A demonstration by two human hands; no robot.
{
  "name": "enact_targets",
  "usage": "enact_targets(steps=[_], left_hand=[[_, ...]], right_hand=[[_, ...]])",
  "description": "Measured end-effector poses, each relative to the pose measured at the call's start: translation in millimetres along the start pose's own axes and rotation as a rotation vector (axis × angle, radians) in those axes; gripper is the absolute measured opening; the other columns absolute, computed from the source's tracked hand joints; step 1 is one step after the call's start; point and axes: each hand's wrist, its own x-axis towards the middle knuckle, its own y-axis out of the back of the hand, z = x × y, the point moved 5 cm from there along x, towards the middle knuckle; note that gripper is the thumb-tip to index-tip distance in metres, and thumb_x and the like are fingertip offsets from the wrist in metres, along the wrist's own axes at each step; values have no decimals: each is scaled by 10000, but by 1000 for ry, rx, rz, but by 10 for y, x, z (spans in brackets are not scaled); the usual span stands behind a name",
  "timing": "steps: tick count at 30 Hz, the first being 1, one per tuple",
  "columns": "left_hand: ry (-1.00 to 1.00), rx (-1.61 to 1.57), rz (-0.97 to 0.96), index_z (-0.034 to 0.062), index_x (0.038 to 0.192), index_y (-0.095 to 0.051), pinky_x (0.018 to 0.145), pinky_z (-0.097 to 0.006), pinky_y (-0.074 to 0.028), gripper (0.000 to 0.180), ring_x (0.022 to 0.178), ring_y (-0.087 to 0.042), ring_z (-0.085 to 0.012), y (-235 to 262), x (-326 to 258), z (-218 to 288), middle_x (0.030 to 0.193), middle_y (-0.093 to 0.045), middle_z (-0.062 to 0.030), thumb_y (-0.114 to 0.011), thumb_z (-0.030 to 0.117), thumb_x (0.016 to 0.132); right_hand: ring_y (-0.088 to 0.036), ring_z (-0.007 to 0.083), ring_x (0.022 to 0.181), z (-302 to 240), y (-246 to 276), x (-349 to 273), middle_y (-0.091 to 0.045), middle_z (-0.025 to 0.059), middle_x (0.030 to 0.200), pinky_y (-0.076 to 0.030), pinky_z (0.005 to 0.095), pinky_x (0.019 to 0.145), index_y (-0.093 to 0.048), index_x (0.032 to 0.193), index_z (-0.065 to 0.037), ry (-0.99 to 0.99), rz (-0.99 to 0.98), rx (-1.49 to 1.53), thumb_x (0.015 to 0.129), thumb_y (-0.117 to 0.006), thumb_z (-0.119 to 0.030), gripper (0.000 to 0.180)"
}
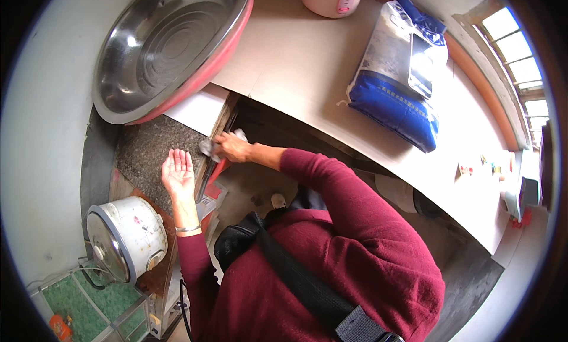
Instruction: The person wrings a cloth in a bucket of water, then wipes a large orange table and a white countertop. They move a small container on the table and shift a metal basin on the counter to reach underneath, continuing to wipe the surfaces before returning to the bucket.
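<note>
My left hand [178,172] is held palm up, fingers stretched out and nothing in it, over the dark speckled stone slab [148,142]. A silver bangle [188,228] circles that wrist. Just to the right, my right hand [232,147] is closed around a crumpled greyish-white cloth [207,147], which sticks out on both sides of the fingers. The cloth is at the slab's right edge, beside a wooden strip [225,114]. Something red [218,172] shows just below this hand; its kind is hard to make out.
A large steel basin [171,46] with a pink outside leans at the upper left. A white rice cooker [136,238] stands at lower left. On the pale counter [290,64] lie a blue-and-white sack [390,99] with a phone [420,67] on it, and a pink-white appliance [331,0].
</note>
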Motion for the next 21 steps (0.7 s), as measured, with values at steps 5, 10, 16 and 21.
enact_targets(steps=[5,10,16,21], left_hand=[[42,81,-92,12,1135,-549,919,-389,-490,292,935,-590,-202,63,-1,-156,1005,-610,-83,-530,146,875],[179,171,-162,18,1177,-523,898,-366,-497,337,899,-587,-189,-23,-109,-523,977,-603,-74,-541,125,858],[348,262,-285,24,1190,-511,897,-356,-499,340,903,-590,-190,-174,-351,-976,979,-608,-77,-539,96,859],[366,305,-325,26,1160,-546,930,-359,-481,323,927,-593,-189,-230,-447,-1133,987,-614,-75,-548,79,841]], right_hand=[[-531,328,877,-184,903,-754,-523,138,934,-477,402,755,-614,1063,-131,-251,387,212,716,-596,11,375],[-501,322,914,-70,2018,-909,-507,122,1103,-403,423,798,-630,1045,-181,-451,681,-395,730,-543,-54,350],[-492,236,958,133,1836,-1459,-543,22,952,-384,391,825,-649,967,-188,-545,619,-626,764,-560,-161,224],[-479,262,1014,-188,1955,-2290,-560,19,1092,-398,397,854,-643,1047,-149,-693,644,-642,657,-604,-65,401]])
